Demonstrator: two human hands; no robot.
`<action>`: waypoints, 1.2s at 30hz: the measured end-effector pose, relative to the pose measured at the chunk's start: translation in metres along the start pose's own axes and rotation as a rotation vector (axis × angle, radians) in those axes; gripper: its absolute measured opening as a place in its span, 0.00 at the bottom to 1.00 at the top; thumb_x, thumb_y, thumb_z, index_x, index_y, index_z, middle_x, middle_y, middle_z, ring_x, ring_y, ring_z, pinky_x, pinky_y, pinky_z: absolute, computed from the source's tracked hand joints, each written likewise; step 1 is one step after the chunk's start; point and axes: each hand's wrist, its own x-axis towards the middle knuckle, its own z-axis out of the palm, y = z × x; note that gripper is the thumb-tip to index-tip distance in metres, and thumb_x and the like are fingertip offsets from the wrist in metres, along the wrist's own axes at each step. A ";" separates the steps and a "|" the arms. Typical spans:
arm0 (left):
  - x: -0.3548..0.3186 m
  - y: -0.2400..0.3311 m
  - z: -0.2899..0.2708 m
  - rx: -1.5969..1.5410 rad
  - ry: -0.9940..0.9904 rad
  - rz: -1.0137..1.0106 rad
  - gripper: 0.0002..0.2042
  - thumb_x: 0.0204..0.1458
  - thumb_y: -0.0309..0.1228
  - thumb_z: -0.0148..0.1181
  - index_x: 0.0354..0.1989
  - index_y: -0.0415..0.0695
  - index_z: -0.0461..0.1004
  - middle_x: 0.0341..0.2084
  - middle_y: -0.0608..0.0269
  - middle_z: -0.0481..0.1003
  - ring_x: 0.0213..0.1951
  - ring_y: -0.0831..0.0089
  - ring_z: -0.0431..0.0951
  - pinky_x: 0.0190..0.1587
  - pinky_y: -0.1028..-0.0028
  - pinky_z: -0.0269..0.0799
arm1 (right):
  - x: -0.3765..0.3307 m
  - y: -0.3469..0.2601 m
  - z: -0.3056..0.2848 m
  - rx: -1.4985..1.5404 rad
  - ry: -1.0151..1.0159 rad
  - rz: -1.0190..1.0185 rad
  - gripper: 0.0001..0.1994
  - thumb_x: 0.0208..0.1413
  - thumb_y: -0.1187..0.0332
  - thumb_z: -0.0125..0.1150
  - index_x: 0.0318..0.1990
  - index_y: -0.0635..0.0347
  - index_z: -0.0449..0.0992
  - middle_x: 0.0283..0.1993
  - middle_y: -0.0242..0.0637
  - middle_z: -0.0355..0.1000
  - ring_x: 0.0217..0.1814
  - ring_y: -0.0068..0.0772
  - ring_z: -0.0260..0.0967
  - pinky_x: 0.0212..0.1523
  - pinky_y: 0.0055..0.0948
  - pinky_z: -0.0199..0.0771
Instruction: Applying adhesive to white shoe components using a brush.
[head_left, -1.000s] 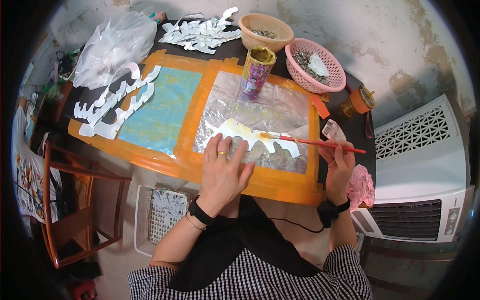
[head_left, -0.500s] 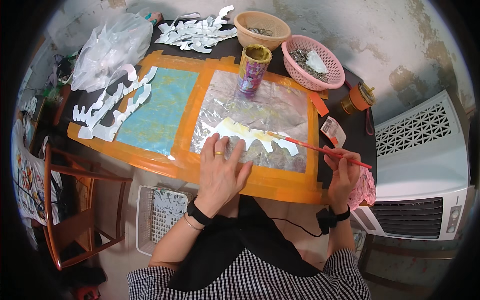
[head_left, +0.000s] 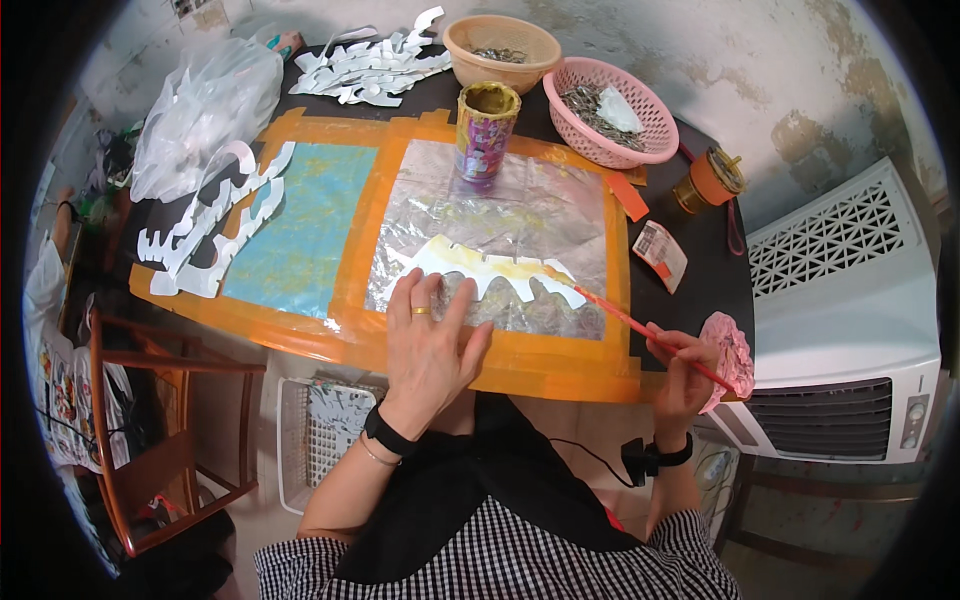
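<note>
Silvery foil (head_left: 520,215), taped down with orange tape along its edges, is lying under the white paper cutout (head_left: 490,268) I am working on, so whatever runs off the paper is landing on the sheet and not on the desk (head_left: 700,270). I am pressing my left hand (head_left: 430,335) flat, fingers spread open, on the near end of the cutout at the desk's near edge, pinning it so it is not sliding under the brush. My right hand (head_left: 685,365) is closed around the thin red brush (head_left: 640,325) near its back end, pen-fashion, and the tip is touching the cutout's right end, where a yellowish coat is showing along the upper side. A pink cloth (head_left: 730,355) is bunched against that same hand, handy for wiping, I judge. The can (head_left: 485,130) is standing just beyond the foil, within a brush's reach. More white cutouts (head_left: 215,215) are lying toward the desk's left edge, beside a second, bluish sheet (head_left: 300,225), apart from the wet one.
</note>
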 end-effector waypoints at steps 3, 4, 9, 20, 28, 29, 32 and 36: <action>0.001 0.002 -0.001 -0.018 -0.007 -0.008 0.22 0.46 0.36 0.67 0.51 0.45 0.75 0.49 0.47 0.66 0.58 0.45 0.62 0.58 0.54 0.60 | -0.003 -0.001 0.003 -0.009 -0.096 -0.084 0.03 0.64 0.80 0.45 0.42 0.62 0.60 0.49 0.55 0.69 0.55 0.55 0.72 0.53 0.39 0.78; 0.001 0.002 -0.001 -0.022 -0.014 -0.012 0.22 0.47 0.36 0.67 0.51 0.45 0.75 0.49 0.47 0.65 0.58 0.45 0.62 0.58 0.54 0.60 | -0.002 0.000 0.003 -0.032 -0.122 -0.126 0.04 0.63 0.81 0.45 0.42 0.63 0.60 0.49 0.56 0.70 0.55 0.55 0.72 0.54 0.40 0.77; 0.001 0.001 0.001 -0.009 -0.015 -0.004 0.22 0.47 0.36 0.66 0.51 0.45 0.74 0.49 0.46 0.65 0.58 0.44 0.61 0.59 0.53 0.60 | 0.001 0.009 0.006 -0.065 -0.141 -0.198 0.04 0.63 0.81 0.45 0.41 0.63 0.60 0.49 0.57 0.70 0.54 0.55 0.73 0.55 0.42 0.75; 0.001 0.002 -0.002 -0.001 -0.014 -0.004 0.22 0.47 0.36 0.67 0.51 0.45 0.74 0.48 0.47 0.66 0.57 0.45 0.62 0.58 0.54 0.61 | -0.010 -0.006 -0.002 -0.068 -0.182 -0.188 0.03 0.64 0.79 0.45 0.41 0.62 0.60 0.47 0.55 0.69 0.52 0.57 0.73 0.51 0.42 0.79; 0.000 0.000 0.001 -0.017 -0.017 -0.009 0.22 0.46 0.37 0.66 0.51 0.46 0.74 0.49 0.45 0.66 0.58 0.43 0.61 0.59 0.52 0.60 | 0.001 0.008 0.011 -0.125 -0.149 -0.263 0.04 0.63 0.82 0.45 0.41 0.62 0.61 0.48 0.57 0.71 0.51 0.53 0.75 0.48 0.37 0.80; 0.000 0.000 0.000 -0.014 -0.015 -0.010 0.22 0.46 0.37 0.66 0.51 0.46 0.74 0.49 0.45 0.66 0.58 0.43 0.61 0.59 0.52 0.60 | 0.001 0.007 0.009 -0.124 -0.136 -0.258 0.04 0.63 0.82 0.46 0.40 0.62 0.62 0.48 0.57 0.71 0.51 0.53 0.75 0.48 0.36 0.80; 0.001 0.001 -0.001 -0.002 -0.007 -0.014 0.22 0.46 0.37 0.67 0.51 0.47 0.75 0.49 0.47 0.66 0.58 0.46 0.62 0.58 0.54 0.61 | -0.005 -0.001 0.003 -0.139 -0.177 -0.263 0.04 0.63 0.82 0.46 0.40 0.63 0.62 0.48 0.57 0.71 0.51 0.52 0.75 0.48 0.36 0.80; 0.001 0.002 -0.001 0.007 -0.001 -0.003 0.22 0.46 0.37 0.68 0.51 0.47 0.75 0.49 0.47 0.66 0.57 0.46 0.63 0.58 0.54 0.61 | -0.009 -0.006 0.001 -0.096 -0.157 -0.247 0.04 0.62 0.82 0.46 0.40 0.63 0.61 0.48 0.57 0.71 0.51 0.52 0.75 0.48 0.36 0.80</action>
